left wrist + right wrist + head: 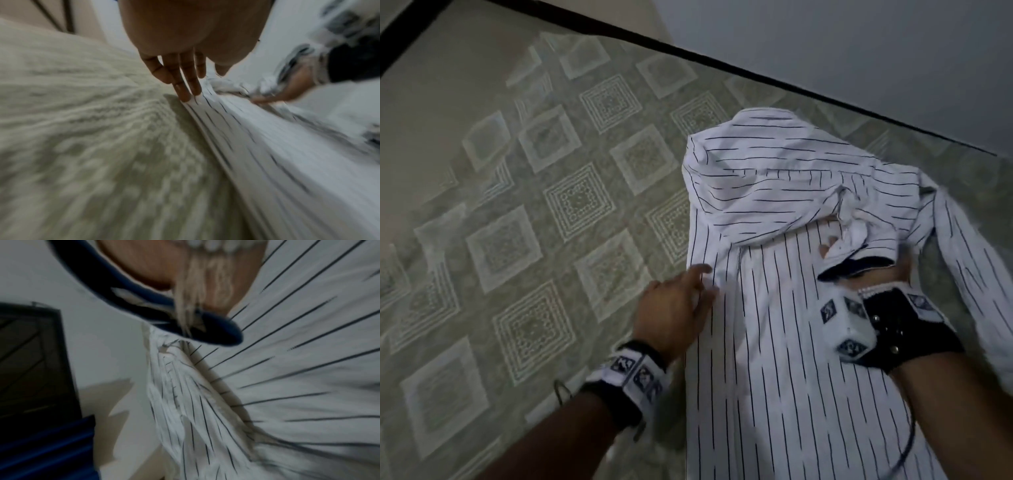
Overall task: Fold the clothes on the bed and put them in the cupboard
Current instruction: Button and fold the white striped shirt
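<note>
White cotton with thin dark pinstripes: the striped button shirt [784,308] lies spread on the pale green patterned bed cover [524,212] in the head view, its upper part folded back over the body. Wide bare cover lies to the shirt's left; a dark bed edge [688,54] runs diagonally beyond it, against a plain grey wall [876,61]. The left hand [674,305] lies flat with fingers extended on the shirt's left edge, gripping nothing. The right hand [859,263] is mostly hidden beneath a folded, dark-lined cuff [859,265], its fingers bunching fabric there. The shirt's lower hem is cut off by the frame.

Left wrist view: straight fingers [185,84] touch the shirt's side edge [216,123] where it meets the cover [82,129]. The right hand [287,91] shows blurred, closed on gathered cloth.

Right wrist view: heavily blurred. The dark-lined cuff [164,308] crosses the palm [160,264]; the fingers are out of sight. Striped fabric [287,369] fills the right side. A dark framed object [30,361] at left cannot be identified.
</note>
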